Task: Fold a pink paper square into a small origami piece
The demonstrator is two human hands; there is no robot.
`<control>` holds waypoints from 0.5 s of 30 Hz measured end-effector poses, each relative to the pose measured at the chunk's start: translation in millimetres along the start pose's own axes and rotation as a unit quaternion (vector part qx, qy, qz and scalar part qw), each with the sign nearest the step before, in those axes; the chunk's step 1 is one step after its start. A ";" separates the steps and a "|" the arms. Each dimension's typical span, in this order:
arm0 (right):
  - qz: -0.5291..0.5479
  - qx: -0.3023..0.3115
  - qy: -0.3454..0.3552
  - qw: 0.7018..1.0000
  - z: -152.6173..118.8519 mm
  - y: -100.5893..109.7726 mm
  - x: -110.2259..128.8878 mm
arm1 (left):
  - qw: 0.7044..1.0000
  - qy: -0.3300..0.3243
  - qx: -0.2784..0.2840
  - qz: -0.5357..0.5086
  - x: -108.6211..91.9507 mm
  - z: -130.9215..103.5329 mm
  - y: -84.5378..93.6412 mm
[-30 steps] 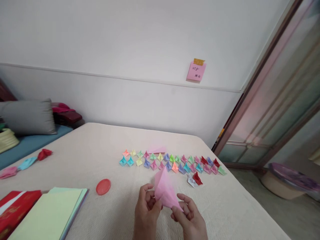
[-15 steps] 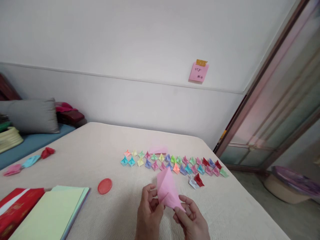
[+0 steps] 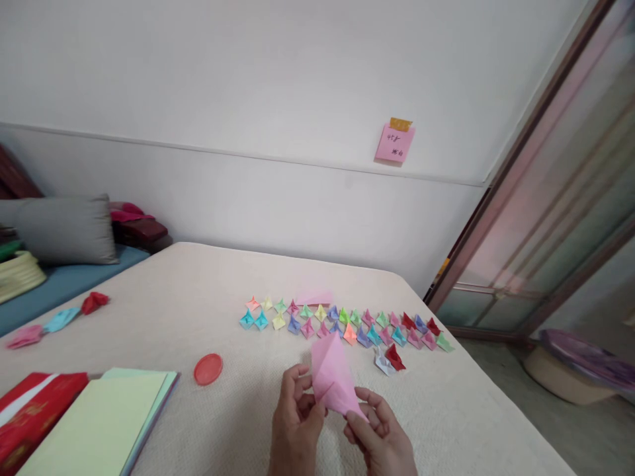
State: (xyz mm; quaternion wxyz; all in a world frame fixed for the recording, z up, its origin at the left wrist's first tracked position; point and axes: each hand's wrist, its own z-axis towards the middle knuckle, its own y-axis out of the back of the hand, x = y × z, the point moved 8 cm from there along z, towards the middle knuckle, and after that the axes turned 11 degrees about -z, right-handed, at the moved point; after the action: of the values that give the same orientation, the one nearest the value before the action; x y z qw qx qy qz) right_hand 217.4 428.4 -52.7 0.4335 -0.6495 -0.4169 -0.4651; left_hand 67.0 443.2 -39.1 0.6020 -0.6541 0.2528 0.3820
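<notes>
A pink folded paper [image 3: 333, 373], peaked at the top and creased across its lower part, is held up over the table between both hands. My left hand [image 3: 297, 420] pinches its lower left edge between thumb and fingers. On the other side, my right hand [image 3: 381, 433] grips the lower right corner. Beyond the paper, small origami boats [image 3: 350, 334] in many colours stand in two long rows. Nearer to my right hand sit a red origami boat [image 3: 395, 357] and a white origami boat [image 3: 383, 361], side by side.
A red round lid [image 3: 208, 369] lies left of my hands. Stacked coloured paper [image 3: 99, 423] and a red packet [image 3: 34, 416] occupy the near left. Further left are pink, blue and red folded papers [image 3: 62, 320]. The cloth-covered table [image 3: 198, 284] meets the wall behind.
</notes>
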 end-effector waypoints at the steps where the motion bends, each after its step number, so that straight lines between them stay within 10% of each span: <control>1: -0.002 0.000 0.000 1.000 -0.3 -0.4 0.6 | 1.000 0.000 0.001 0.002 0.5 0.2 0.2; 11: -0.015 -0.083 0.095 0.992 -7.7 2.7 13.5 | 0.995 -0.004 0.070 0.072 0.6 2.6 -2.4; 15: -0.060 -0.028 0.069 0.995 -4.6 -1.0 12.6 | 0.989 0.005 0.091 0.113 -5.3 3.6 -4.5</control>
State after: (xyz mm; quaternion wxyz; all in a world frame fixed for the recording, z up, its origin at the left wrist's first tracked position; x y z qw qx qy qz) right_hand 218.1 426.1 -39.5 0.4140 -0.6018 -0.4108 -0.5457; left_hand 66.7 446.7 -32.1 0.6109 -0.5655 0.3618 0.4197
